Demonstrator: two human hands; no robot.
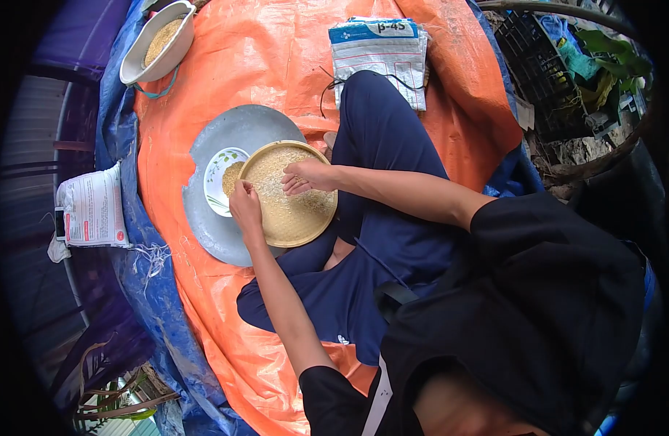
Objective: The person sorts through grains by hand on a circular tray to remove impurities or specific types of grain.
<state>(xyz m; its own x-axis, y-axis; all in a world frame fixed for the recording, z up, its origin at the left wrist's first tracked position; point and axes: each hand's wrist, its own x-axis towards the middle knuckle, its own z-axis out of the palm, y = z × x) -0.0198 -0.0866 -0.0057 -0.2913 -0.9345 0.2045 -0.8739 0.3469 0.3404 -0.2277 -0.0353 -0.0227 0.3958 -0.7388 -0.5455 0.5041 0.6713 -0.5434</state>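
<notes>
A round woven winnowing tray (299,236) holds a spread of pale grain (265,174). It rests partly over a wide grey metal tray (203,142), close to the crossed legs. Beside it sits a white plate (215,174) with a leaf pattern, bearing a small heap of brownish grain (233,176). My left hand (246,207) is at the woven tray's rim nearest the plate, fingertips drawn together; whatever they pinch is too small to make out. Over the grain in the woven tray, my right hand (307,176) has its fingers stretched out.
An orange tarp (225,65) covers the ground, with blue tarp (149,291) along its edge. A white basin (160,62) of grain stands at the upper left. Folded sacks (382,58) lie by the knee, and a printed bag (94,211) is at the left. A black crate (542,73) stands upper right.
</notes>
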